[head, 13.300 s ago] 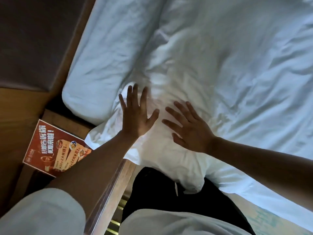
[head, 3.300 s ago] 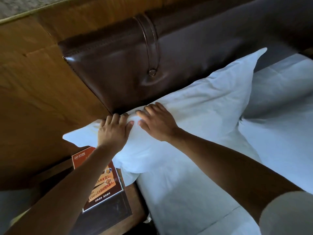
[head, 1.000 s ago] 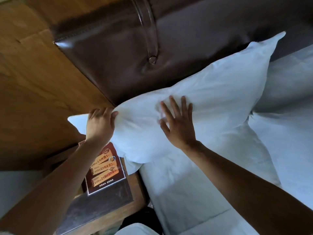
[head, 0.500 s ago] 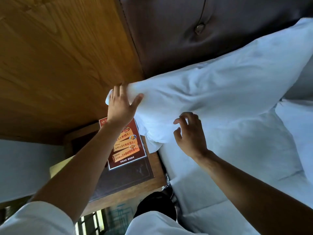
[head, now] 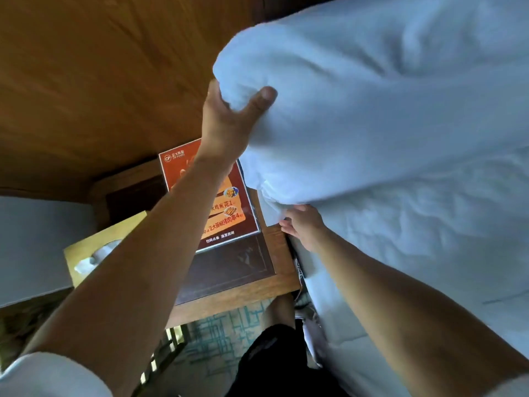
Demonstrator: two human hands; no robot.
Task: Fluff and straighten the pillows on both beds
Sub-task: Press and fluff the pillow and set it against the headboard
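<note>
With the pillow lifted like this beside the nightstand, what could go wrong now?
1. The pillow hangs right above the menu card on the nightstand; a swing could knock the card off.
2. The left hand grips only one corner, and the right hand pinches the lower edge, so the pillow may slip and drop.
3. The tissue box sits under the left arm and could be bumped.
</note>
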